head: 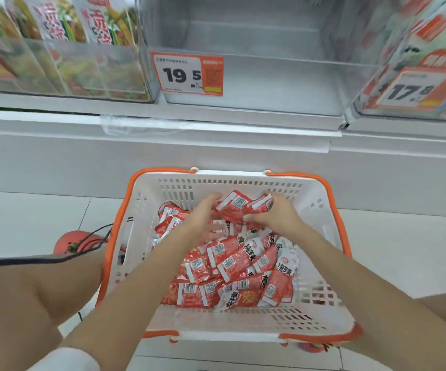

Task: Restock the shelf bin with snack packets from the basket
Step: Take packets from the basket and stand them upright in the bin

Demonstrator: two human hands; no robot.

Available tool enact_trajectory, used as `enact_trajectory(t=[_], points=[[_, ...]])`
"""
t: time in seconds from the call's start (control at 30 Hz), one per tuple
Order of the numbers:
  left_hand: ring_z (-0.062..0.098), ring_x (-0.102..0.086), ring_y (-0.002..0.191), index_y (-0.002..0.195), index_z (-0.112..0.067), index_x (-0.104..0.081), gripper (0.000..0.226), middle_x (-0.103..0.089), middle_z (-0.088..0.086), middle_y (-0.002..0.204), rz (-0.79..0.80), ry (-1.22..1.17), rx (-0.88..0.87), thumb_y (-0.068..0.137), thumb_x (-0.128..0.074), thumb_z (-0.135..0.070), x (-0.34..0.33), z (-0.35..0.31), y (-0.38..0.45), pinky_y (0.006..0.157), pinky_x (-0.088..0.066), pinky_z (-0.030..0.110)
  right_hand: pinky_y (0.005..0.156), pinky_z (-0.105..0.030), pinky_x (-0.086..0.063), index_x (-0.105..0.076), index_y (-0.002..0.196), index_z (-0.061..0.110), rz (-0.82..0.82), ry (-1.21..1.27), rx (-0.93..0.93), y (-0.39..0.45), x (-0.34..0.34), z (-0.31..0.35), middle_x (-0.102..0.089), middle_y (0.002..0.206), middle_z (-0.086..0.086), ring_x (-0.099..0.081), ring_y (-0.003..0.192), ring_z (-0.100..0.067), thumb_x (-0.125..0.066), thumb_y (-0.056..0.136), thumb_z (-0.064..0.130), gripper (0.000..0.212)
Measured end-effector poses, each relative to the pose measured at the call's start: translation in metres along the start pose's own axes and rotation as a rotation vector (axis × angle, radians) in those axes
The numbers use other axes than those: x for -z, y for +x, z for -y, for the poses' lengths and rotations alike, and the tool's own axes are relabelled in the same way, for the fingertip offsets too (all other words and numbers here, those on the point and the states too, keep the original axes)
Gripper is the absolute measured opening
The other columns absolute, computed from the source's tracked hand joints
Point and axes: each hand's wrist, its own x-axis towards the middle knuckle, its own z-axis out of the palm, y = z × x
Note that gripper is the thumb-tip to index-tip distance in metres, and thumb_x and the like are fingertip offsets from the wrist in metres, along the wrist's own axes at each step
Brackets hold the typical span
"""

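Red foil snack packets point(232, 261), small and slippery-looking, fill the bottom of the basket. Right hand point(275, 214) has fingers curled round a clutch of packets at the far end, thumb pinching from below; a couple of packets point(239, 203) stick up between the two hands. Left hand point(203, 212) is blurred; fingers look extended, pressing against the same bunch from the left, so the bundle sits squeezed between both hands. Whether the left fingers curl under it cannot be told. Both forearms reach in from the near rim. White perforated plastic basket point(320, 210) with orange handles point(125, 210) folded down sits on the tiled floor point(403, 250), just in front of the white shelf base. Above it, the clear plastic shelf bin point(256, 84) stands bare inside, fronted by an orange price tag point(188, 74) reading 19.5. Neighbouring bins hold larger bagged goods point(56, 36) on the left and more on the right behind a 17.8 tag point(414, 88). Judgement: task barely begun; step in hand is gathering a first double handful. To do it well, scoop from beneath with both palms rather than squeezing the sides, since loose foil sachets will likely squirt out under side pressure. Take a modest load, lift straight up clear of the basket rim, then carry over the bin's front lip before releasing low inside.
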Motion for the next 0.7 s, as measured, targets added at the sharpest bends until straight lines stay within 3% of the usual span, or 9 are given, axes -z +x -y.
enact_trajectory(t=[0.13, 0.2, 0.3, 0.4, 0.5, 0.57, 0.63, 0.7], points=[[0.044, -0.059, 0.111, 0.132, 0.006, -0.042, 0.080, -0.055, 0.030, 0.125, 0.427, -0.192, 0.223, 0.086, -0.045, -0.059, 0.010, -0.048, -0.036, 0.085, -0.055, 0.047, 0.066, -0.034, -0.054, -0.049, 0.075, 0.028, -0.052, -0.012, 0.212, -0.005, 0.025, 0.061, -0.071, 0.082, -0.006, -0.069, 0.075, -0.020, -0.090, 0.061, 0.021, 0.045], [0.041, -0.063, 0.107, 0.130, 0.012, -0.043, 0.075, -0.057, 0.031, 0.124, 0.519, -0.344, 0.174, 0.082, -0.055, -0.044, 0.009, -0.069, -0.059, 0.086, -0.055, 0.047, 0.065, -0.032, -0.049, -0.047, 0.074, 0.032, -0.103, -0.035, 0.294, -0.009, 0.034, 0.086, -0.068, 0.081, -0.007, -0.064, 0.072, -0.019, -0.091, 0.058, 0.027, 0.047], [0.038, -0.067, 0.099, 0.124, 0.009, -0.050, 0.050, -0.059, 0.031, 0.121, 0.565, -0.337, 0.010, 0.081, -0.056, -0.016, 0.007, -0.093, -0.091, 0.083, -0.056, 0.045, 0.065, -0.033, -0.045, -0.051, 0.075, 0.023, -0.125, -0.073, 0.464, -0.020, 0.047, 0.121, -0.065, 0.081, -0.002, -0.058, 0.073, -0.017, -0.089, 0.061, 0.022, 0.041], [0.039, -0.067, 0.098, 0.129, 0.003, -0.047, 0.048, -0.060, 0.029, 0.121, 0.589, -0.310, -0.103, 0.081, -0.056, 0.001, 0.012, -0.104, -0.108, 0.084, -0.055, 0.048, 0.086, -0.032, -0.042, -0.055, 0.092, 0.025, -0.098, -0.149, 0.631, -0.030, 0.056, 0.145, -0.058, 0.105, 0.016, -0.054, 0.102, -0.013, -0.077, 0.062, 0.025, 0.037], [0.038, -0.067, 0.093, 0.126, -0.006, -0.049, 0.045, -0.064, 0.023, 0.116, 0.568, -0.230, -0.202, 0.084, -0.053, 0.008, 0.017, -0.116, -0.121, 0.084, -0.051, 0.052, 0.109, -0.039, -0.034, -0.044, 0.121, 0.045, -0.053, -0.255, 0.733, -0.037, 0.061, 0.159, -0.045, 0.118, 0.033, -0.045, 0.124, -0.014, -0.069, 0.067, 0.035, 0.060], [0.037, -0.067, 0.094, 0.126, -0.010, -0.051, 0.045, -0.066, 0.020, 0.109, 0.591, -0.196, -0.245, 0.086, -0.053, 0.009, 0.019, -0.123, -0.121, 0.083, -0.050, 0.055, 0.118, -0.046, -0.021, -0.034, 0.121, 0.060, -0.038, -0.306, 0.786, -0.038, 0.065, 0.166, -0.035, 0.134, 0.037, -0.028, 0.140, -0.006, -0.067, 0.071, 0.032, 0.066], [0.035, -0.067, 0.093, 0.126, -0.011, -0.052, 0.050, -0.067, 0.018, 0.107, 0.609, -0.235, -0.272, 0.080, -0.058, 0.009, 0.016, -0.129, -0.118, 0.083, -0.051, 0.056, 0.120, -0.046, -0.016, -0.037, 0.116, 0.056, -0.042, -0.364, 0.863, -0.035, 0.069, 0.169, -0.019, 0.150, 0.032, -0.010, 0.146, -0.002, -0.064, 0.076, 0.030, 0.055], [0.032, -0.067, 0.094, 0.126, -0.008, -0.052, 0.056, -0.066, 0.019, 0.108, 0.573, -0.279, -0.285, 0.072, -0.062, 0.007, 0.009, -0.133, -0.114, 0.085, -0.052, 0.054, 0.119, -0.038, -0.016, -0.037, 0.123, 0.054, -0.047, -0.378, 0.899, -0.034, 0.073, 0.167, -0.009, 0.154, 0.030, -0.003, 0.147, -0.004, -0.062, 0.079, 0.015, 0.063]])
